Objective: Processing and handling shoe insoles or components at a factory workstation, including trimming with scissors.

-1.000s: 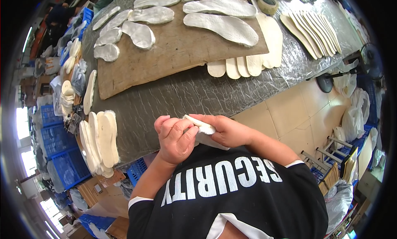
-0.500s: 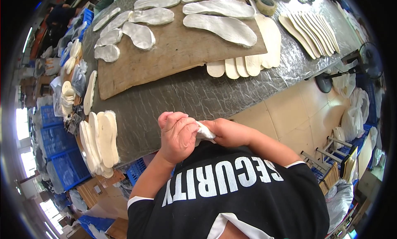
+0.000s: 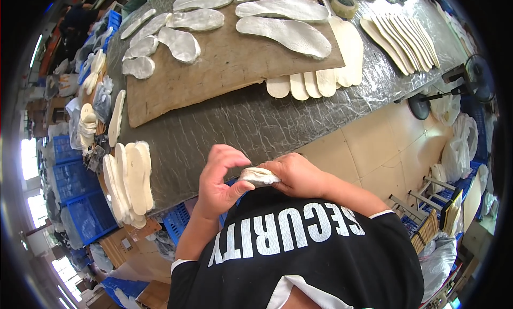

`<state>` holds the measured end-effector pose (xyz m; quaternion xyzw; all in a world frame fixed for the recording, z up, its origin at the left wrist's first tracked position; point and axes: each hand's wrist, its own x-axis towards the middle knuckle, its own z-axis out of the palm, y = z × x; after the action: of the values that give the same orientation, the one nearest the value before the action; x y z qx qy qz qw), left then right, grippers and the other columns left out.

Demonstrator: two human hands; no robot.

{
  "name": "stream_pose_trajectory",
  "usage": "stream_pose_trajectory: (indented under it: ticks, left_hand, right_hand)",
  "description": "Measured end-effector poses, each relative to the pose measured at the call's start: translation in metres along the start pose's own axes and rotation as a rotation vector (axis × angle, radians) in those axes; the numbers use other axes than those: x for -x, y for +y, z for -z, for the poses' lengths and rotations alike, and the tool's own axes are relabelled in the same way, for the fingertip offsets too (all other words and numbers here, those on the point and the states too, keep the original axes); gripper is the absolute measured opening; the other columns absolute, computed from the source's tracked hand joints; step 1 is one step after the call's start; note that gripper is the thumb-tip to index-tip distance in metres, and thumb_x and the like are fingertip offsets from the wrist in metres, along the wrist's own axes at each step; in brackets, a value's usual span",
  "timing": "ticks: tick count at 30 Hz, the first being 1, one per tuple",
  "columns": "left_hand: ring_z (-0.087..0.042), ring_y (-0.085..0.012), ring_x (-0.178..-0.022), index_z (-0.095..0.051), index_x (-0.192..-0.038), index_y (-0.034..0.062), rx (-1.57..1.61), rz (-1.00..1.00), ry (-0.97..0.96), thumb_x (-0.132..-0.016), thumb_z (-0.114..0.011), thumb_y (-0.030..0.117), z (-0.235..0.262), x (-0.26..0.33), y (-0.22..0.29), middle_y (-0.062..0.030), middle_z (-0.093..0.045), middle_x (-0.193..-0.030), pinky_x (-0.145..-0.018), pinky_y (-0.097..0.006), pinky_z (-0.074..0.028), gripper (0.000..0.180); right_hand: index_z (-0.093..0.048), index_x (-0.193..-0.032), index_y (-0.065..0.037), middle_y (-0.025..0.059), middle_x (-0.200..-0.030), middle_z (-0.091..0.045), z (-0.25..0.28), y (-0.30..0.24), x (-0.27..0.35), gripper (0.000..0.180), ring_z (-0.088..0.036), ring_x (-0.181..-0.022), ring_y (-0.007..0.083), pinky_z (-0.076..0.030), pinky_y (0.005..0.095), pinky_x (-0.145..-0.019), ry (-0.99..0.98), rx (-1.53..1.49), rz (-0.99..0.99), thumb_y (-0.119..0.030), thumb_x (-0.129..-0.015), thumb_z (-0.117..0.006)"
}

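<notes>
Close to my chest, my right hand [image 3: 300,174] is closed round one end of an insole [image 3: 259,176], cream on top with a fluffy white layer beneath. The insole is seen nearly end-on, so its full length is hidden. My left hand [image 3: 216,172] is at its other end with thumb and fingers spread apart. The left thumb tip meets or almost meets the insole's edge, while the left fingers arch above it. Several white fleecy insoles [image 3: 283,36] lie on a brown board [image 3: 214,76] beyond my hands.
The board rests on a plastic-covered table [image 3: 214,122]. Cream insoles [image 3: 139,178] are stacked at its left edge, and more insoles [image 3: 401,44] lie fanned at the far right. A tape roll [image 3: 344,6] stands at the back. Blue crates [image 3: 88,218] and a fan [image 3: 478,76] flank the table.
My left hand has opened and moved slightly left, off the insole it was wrapped over. More of the insole now shows. My right hand keeps its hold.
</notes>
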<state>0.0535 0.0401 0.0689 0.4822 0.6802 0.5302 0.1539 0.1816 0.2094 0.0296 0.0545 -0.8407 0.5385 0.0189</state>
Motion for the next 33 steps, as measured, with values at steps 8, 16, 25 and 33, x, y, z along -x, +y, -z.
stream_pose_trajectory:
  ticks: [8, 16, 25, 33]
  left_hand:
    - [-0.056, -0.0247, -0.089, -0.063, -0.088, 0.0007, -0.122, 0.055, -0.167, -0.082, -0.072, 0.022, -0.003, -0.001, 0.011, -0.0086, -0.063, -0.086, -0.079, -0.034, -0.046, 0.023]
    - [-0.056, -0.0257, -0.086, -0.062, -0.088, 0.0056, -0.091, 0.04, -0.027, -0.073, -0.072, 0.006, -0.011, 0.006, 0.008, -0.0064, -0.062, -0.084, -0.082, -0.038, -0.042, 0.019]
    - [-0.058, -0.0247, -0.076, -0.06, -0.088, 0.0051, -0.304, -0.252, -0.076, -0.074, -0.072, 0.011, -0.019, -0.004, 0.011, -0.007, -0.062, -0.083, -0.07, -0.038, -0.043, 0.019]
    - [-0.061, -0.0266, -0.077, -0.058, -0.09, 0.0023, -0.118, -0.081, -0.088, -0.082, -0.066, 0.006, -0.02, -0.004, 0.015, -0.0113, -0.064, -0.086, -0.076, -0.038, -0.049, 0.013]
  right_hand:
    - [-0.062, -0.1, -0.003, 0.0155, -0.074, -0.064, 0.001, 0.002, 0.0, 0.03, -0.063, -0.072, 0.0364, -0.051, 0.0456, -0.067, 0.045, 0.116, 0.216, -0.016, -0.074, -0.069]
    - [-0.061, -0.092, -0.002, 0.0121, -0.077, -0.065, 0.001, 0.007, 0.004, 0.03, -0.064, -0.07, 0.0324, -0.051, 0.0409, -0.064, 0.229, 0.012, 0.24, -0.013, -0.068, -0.073]
    - [-0.062, -0.093, -0.002, 0.0105, -0.081, -0.066, 0.005, 0.008, 0.004, 0.032, -0.065, -0.074, 0.028, -0.053, 0.0383, -0.067, 0.3, 0.141, 0.424, -0.009, -0.064, -0.074]
    - [-0.06, -0.098, -0.006, 0.0097, -0.095, -0.067, 0.007, 0.019, 0.011, 0.037, -0.065, -0.077, 0.0263, -0.052, 0.0368, -0.069, 0.359, 0.125, 0.455, -0.008, -0.063, -0.073]
